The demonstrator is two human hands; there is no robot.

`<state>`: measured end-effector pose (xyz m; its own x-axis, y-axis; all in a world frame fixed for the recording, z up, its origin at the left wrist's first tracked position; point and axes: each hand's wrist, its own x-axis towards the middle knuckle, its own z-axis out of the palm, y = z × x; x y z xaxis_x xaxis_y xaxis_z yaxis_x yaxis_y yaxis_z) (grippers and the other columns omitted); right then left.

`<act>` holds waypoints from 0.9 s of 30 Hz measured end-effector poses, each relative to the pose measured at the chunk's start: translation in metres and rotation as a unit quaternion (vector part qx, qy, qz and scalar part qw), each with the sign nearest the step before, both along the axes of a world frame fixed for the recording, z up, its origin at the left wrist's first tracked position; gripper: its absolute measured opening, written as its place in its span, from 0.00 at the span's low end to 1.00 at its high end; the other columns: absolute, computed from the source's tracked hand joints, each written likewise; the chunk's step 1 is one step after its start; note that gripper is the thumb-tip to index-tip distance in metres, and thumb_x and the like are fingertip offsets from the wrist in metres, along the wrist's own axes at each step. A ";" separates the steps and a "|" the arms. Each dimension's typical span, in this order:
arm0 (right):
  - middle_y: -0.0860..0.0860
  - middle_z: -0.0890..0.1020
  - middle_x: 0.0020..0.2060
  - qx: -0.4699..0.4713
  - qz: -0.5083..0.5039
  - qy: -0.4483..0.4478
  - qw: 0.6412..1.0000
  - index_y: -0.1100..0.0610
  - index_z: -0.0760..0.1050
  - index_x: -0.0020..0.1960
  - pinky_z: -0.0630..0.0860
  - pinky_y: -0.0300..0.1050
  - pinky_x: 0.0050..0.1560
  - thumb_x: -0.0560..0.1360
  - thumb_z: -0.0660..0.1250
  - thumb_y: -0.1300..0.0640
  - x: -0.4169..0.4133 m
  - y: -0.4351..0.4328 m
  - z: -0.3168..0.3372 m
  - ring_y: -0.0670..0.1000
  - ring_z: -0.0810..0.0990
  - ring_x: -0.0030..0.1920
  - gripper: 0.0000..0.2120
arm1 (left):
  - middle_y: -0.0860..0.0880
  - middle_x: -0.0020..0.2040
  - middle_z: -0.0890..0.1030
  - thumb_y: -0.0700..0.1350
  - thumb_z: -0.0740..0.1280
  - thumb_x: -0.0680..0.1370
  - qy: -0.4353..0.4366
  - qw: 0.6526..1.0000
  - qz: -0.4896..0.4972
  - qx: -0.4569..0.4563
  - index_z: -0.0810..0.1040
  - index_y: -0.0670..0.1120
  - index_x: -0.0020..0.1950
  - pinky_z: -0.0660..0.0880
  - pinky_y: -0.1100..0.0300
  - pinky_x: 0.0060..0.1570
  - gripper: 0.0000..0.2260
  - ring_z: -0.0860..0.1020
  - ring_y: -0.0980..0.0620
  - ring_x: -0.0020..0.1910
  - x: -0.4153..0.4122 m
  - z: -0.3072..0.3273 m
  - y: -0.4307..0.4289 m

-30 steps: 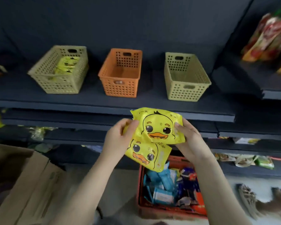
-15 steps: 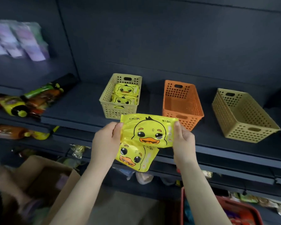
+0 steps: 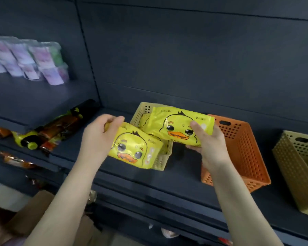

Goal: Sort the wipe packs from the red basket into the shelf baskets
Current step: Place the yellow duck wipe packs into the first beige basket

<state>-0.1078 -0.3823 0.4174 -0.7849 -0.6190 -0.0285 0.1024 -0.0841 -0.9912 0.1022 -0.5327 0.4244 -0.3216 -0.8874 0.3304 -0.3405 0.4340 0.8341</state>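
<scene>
My left hand grips a yellow duck-print wipe pack in front of the pale yellow shelf basket. A second yellow duck pack is held by my right hand right above that basket's opening. More yellow packs lie inside the basket, mostly hidden behind the two held ones. An orange basket stands just right of my right hand, and a tan basket sits at the far right. The red basket is almost out of view, with only a red sliver at the bottom edge.
All three baskets stand on a dark shelf. Bottles and snack packs lie on the shelf to the left, pale purple packs on the shelf above. A cardboard box stands at the lower left.
The two packs, held stacked together before, are now apart, one in each hand. Both hands have reached forward to the pale yellow basket; the view has shifted up and left, off the red basket.
</scene>
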 end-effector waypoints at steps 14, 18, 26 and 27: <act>0.49 0.79 0.57 0.232 0.045 0.167 0.957 0.54 0.66 0.69 0.77 0.45 0.48 0.75 0.71 0.55 -0.011 -0.132 -0.046 0.53 0.78 0.57 0.25 | 0.57 0.44 0.79 0.47 0.66 0.79 0.229 0.950 0.128 0.170 0.78 0.48 0.52 0.70 0.76 0.31 0.05 0.78 0.68 0.36 -0.033 -0.036 -0.135; 0.55 0.72 0.68 0.319 0.039 0.133 0.938 0.54 0.57 0.75 0.81 0.51 0.50 0.76 0.69 0.54 -0.003 -0.159 -0.058 0.56 0.78 0.58 0.33 | 0.53 0.47 0.81 0.49 0.66 0.79 0.227 0.949 0.079 0.204 0.79 0.50 0.52 0.76 0.67 0.40 0.05 0.80 0.61 0.44 -0.051 -0.049 -0.158; 0.59 0.63 0.72 0.473 -0.010 0.317 0.822 0.58 0.51 0.76 0.76 0.48 0.58 0.77 0.68 0.52 0.009 -0.172 -0.071 0.59 0.73 0.66 0.36 | 0.49 0.50 0.82 0.50 0.68 0.77 0.231 0.937 -0.003 0.262 0.79 0.53 0.47 0.79 0.52 0.47 0.02 0.81 0.49 0.48 -0.079 -0.064 -0.202; 0.59 0.56 0.75 0.501 -0.001 0.372 0.781 0.56 0.49 0.78 0.71 0.49 0.66 0.78 0.65 0.50 0.012 -0.170 -0.076 0.60 0.64 0.73 0.36 | 0.50 0.49 0.82 0.50 0.68 0.77 0.231 0.936 -0.013 0.265 0.79 0.53 0.47 0.79 0.53 0.47 0.02 0.81 0.50 0.48 -0.082 -0.066 -0.206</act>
<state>-0.0956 -0.5521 0.3416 -0.8156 -0.5776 -0.0342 -0.5330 0.7731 -0.3438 0.0200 -0.7386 0.3587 -0.2769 -0.9598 -0.0458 0.1141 -0.0801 0.9902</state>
